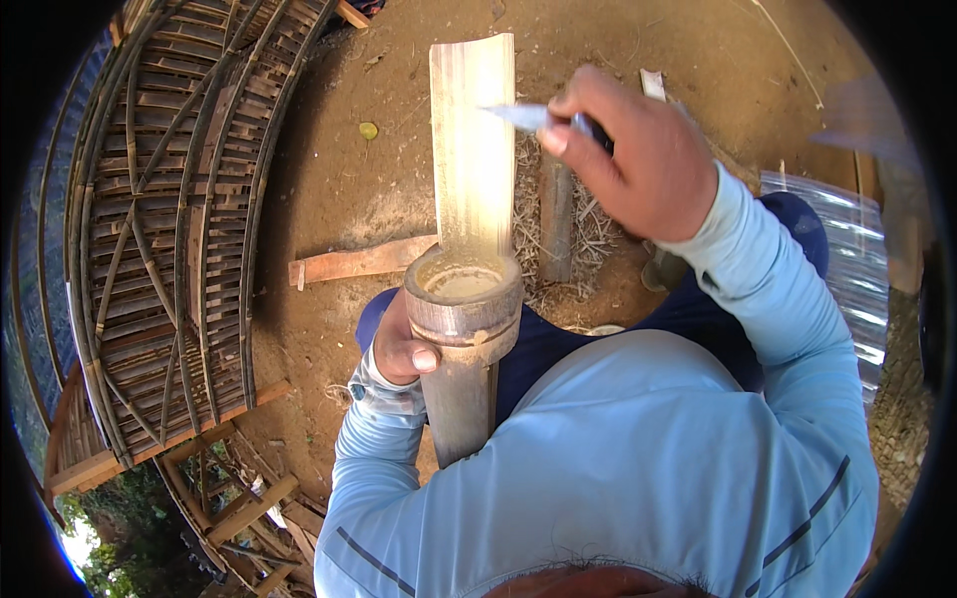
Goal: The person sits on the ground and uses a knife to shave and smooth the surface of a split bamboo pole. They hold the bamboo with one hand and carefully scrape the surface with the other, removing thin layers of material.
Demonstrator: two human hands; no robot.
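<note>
My left hand [399, 349] grips a thick bamboo culm [464, 299] just below its cut node, holding it upright against my body. Beyond the node the culm is split, and a pale half-wall slat [474, 140] rises away from me. My right hand [633, 149] is closed on the dark handle of a knife, whose blurred pale blade [518, 117] lies across the right edge of the slat near its top. Both sleeves are light blue.
A curved woven bamboo frame [169, 219] fills the left side. A short wooden plank [359, 262] and a pile of shavings [578, 229] lie on the dirt ground beyond the culm. Corrugated metal sheet [857, 249] sits at the right. Wooden scraps lie lower left.
</note>
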